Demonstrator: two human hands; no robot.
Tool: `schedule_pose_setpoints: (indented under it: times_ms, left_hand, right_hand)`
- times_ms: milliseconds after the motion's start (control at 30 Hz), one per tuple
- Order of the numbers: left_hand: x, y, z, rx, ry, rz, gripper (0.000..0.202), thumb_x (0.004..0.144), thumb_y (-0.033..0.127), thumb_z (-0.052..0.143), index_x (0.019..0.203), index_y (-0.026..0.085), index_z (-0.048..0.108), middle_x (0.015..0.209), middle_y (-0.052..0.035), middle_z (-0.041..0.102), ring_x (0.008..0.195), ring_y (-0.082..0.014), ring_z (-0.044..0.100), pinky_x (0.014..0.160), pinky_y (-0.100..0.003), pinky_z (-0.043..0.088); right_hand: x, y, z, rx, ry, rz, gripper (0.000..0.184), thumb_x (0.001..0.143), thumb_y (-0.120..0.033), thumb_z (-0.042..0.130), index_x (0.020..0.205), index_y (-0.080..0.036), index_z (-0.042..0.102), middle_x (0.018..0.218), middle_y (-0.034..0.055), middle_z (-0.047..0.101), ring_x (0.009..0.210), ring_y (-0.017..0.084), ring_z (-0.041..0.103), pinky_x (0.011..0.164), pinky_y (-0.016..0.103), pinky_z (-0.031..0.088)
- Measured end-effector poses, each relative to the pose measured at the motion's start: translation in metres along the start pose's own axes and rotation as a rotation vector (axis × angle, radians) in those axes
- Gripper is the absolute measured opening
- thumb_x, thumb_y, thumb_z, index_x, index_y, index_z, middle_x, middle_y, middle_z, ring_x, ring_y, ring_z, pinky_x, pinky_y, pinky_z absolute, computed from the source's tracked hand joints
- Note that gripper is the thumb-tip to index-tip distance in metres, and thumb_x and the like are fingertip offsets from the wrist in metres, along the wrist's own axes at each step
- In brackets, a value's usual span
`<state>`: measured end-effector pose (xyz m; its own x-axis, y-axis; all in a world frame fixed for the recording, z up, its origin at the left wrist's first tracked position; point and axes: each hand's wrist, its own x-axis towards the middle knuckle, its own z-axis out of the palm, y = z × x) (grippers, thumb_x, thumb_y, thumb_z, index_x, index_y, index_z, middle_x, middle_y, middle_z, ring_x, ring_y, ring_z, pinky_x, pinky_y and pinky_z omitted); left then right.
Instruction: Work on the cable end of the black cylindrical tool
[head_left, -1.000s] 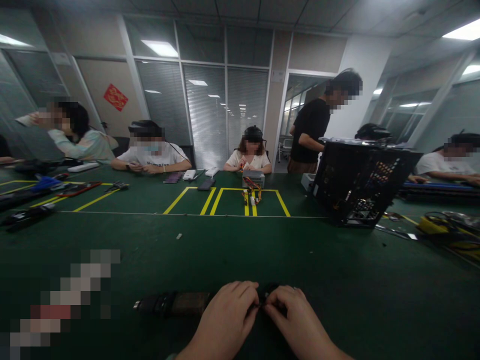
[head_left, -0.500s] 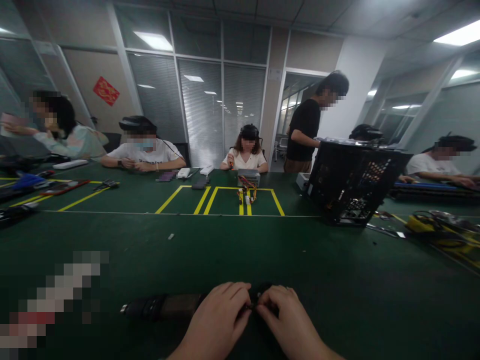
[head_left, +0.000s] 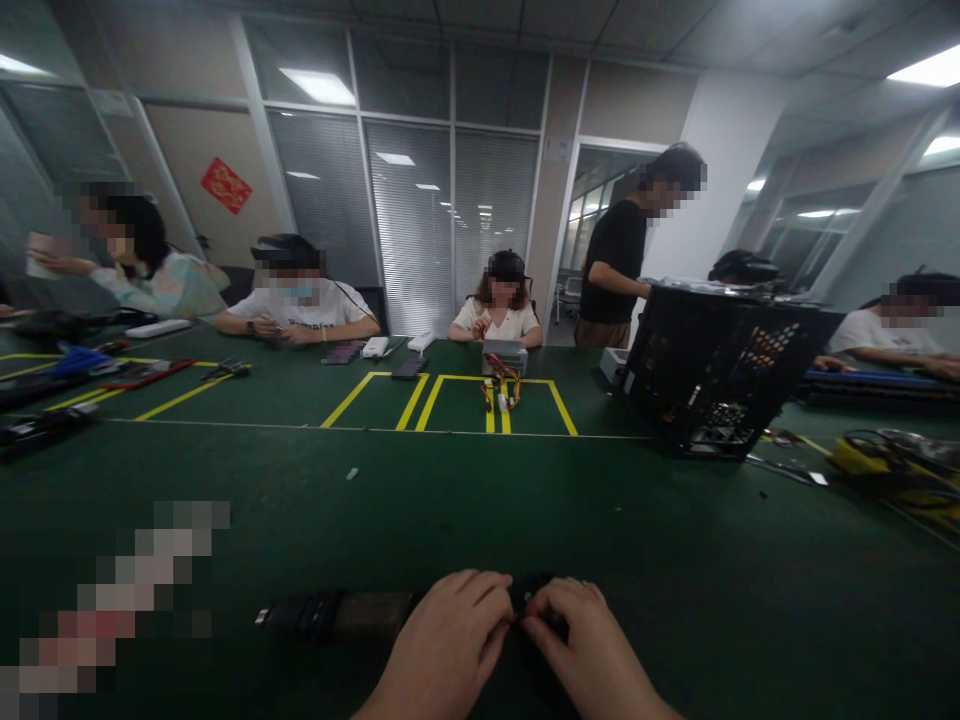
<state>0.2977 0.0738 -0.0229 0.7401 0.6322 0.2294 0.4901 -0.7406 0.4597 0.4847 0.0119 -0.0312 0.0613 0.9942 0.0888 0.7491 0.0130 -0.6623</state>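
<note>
A dark, barrel-shaped tool with a small metal tip [head_left: 352, 615] lies on the green table, its tip pointing left. My left hand [head_left: 457, 630] rests over the tool's right part with its fingers curled, covering much of it. Facing it, my right hand [head_left: 581, 630] pinches with thumb and forefinger. The fingertips of both hands almost meet beside a black part [head_left: 536, 582], which shows behind the right fingers. Whatever lies between the fingertips is too small and hidden to make out.
A black computer case [head_left: 727, 370] stands at right, with yellow and black gear [head_left: 892, 465] beyond it. A power supply with cables [head_left: 504, 355] sits across the table before a seated person. Other people surround the table. Tools [head_left: 67, 365] lie at far left.
The view has shifted slightly, so the scene sits a little further right. Both hands keep nearly the same pose at the tool's right end.
</note>
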Motion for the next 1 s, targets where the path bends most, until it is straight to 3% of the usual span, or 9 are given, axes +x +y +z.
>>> schedule_pose_setpoints:
  times_ms: [233, 467, 767, 1000]
  left_hand:
    - [-0.0021, -0.0001, 0.0044, -0.009, 0.041, -0.033, 0.010, 0.086, 0.016, 0.054, 0.091, 0.023, 0.058, 0.117, 0.0004, 0.063, 0.109, -0.0209, 0.056, 0.095, -0.039, 0.045]
    - [0.0006, -0.0007, 0.0026, 0.007, 0.018, 0.008, 0.018, 0.084, 0.011, 0.052, 0.093, 0.025, 0.059, 0.118, 0.0031, 0.062, 0.109, -0.0195, 0.056, 0.096, -0.039, 0.044]
    - [-0.0011, -0.0022, 0.0057, -0.007, 0.034, -0.059, 0.014, 0.082, 0.017, 0.055, 0.094, 0.023, 0.058, 0.117, -0.0001, 0.063, 0.107, -0.0213, 0.057, 0.093, -0.038, 0.045]
    - [-0.0004, -0.0020, 0.0042, 0.015, 0.001, -0.005, 0.018, 0.082, 0.012, 0.053, 0.093, 0.025, 0.060, 0.117, 0.0026, 0.063, 0.111, -0.0202, 0.056, 0.096, -0.038, 0.044]
  right_hand:
    - [0.0001, 0.0017, 0.0012, 0.011, 0.006, -0.002, 0.010, 0.084, -0.017, 0.062, 0.077, -0.024, 0.066, 0.080, -0.0039, 0.065, 0.081, 0.016, 0.058, 0.081, 0.029, 0.034]
    - [-0.0001, 0.0016, 0.0004, 0.015, 0.000, 0.006, 0.009, 0.083, -0.018, 0.063, 0.078, -0.024, 0.066, 0.082, -0.0044, 0.066, 0.084, 0.016, 0.058, 0.083, 0.029, 0.033]
    - [0.0007, 0.0046, 0.0022, 0.013, -0.015, -0.004, 0.011, 0.083, -0.017, 0.060, 0.078, -0.024, 0.066, 0.084, -0.0032, 0.067, 0.084, 0.017, 0.059, 0.081, 0.029, 0.034]
    - [0.0013, 0.0050, 0.0003, 0.038, -0.034, 0.011, 0.009, 0.083, -0.018, 0.061, 0.078, -0.024, 0.065, 0.084, -0.0039, 0.067, 0.084, 0.017, 0.059, 0.082, 0.029, 0.034]
